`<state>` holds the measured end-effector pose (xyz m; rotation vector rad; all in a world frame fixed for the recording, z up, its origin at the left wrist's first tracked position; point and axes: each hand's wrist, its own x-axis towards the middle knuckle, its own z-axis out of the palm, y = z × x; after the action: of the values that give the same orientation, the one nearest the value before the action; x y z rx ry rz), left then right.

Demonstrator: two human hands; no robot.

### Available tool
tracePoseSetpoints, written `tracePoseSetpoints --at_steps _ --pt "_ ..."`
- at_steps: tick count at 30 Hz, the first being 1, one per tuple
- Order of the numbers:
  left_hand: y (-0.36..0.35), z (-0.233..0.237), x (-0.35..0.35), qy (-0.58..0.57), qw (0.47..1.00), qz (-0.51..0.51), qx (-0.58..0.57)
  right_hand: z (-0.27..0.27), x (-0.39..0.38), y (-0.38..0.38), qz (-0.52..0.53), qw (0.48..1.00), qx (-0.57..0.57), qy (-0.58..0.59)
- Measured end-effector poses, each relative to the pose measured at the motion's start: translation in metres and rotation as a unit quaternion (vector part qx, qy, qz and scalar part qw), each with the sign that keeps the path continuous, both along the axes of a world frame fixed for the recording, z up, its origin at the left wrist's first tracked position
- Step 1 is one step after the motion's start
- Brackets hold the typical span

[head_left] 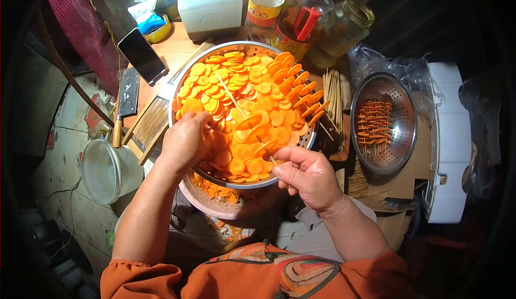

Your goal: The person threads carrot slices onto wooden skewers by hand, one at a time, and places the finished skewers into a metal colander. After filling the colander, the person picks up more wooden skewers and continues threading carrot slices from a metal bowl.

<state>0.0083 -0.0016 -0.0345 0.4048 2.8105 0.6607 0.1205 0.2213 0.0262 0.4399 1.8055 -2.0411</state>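
Observation:
My right hand (309, 178) pinches the lower end of a wooden skewer (230, 99) between thumb and fingers. Several carrot slices (252, 127) are threaded along it, spaced apart, and its bare tip points up and left. Over the left side of a perforated metal colander (173, 92), my left hand (187, 137) has its fingers curled down among loose carrot slices (215, 100). Whatever is between those fingertips is hidden. Finished carrot skewers (301, 92) lean on the colander's right rim.
A second colander (400, 119) at right holds several carrot skewers. Bare sticks (334, 100) lie between the colanders. Behind stand a white jug (209, 6) and bottles (264, 8). A phone (141, 54), cleaver (129, 92), wooden slicer (153, 121) and bucket (102, 170) are at left. A pink basin (236, 210) sits below.

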Motion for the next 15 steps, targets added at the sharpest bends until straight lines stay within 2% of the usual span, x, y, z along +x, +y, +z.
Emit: tracePoseSetpoints --at_steps 9,11,12,15 --pt "0.009 0.005 0.003 -0.007 0.998 -0.062 -0.009 0.000 0.000 0.001 0.010 1.000 0.006 0.004" --pt "0.009 0.012 0.001 -0.098 0.993 -0.032 0.056 0.000 0.000 0.002 0.011 1.000 0.009 0.004" --pt "0.009 0.011 0.000 -0.098 0.993 -0.033 0.056 0.000 0.001 0.002 0.012 1.000 0.006 0.004" --pt "0.004 -0.002 -0.010 -0.131 0.972 0.072 0.184 -0.001 0.002 0.002 0.018 1.000 -0.003 -0.002"
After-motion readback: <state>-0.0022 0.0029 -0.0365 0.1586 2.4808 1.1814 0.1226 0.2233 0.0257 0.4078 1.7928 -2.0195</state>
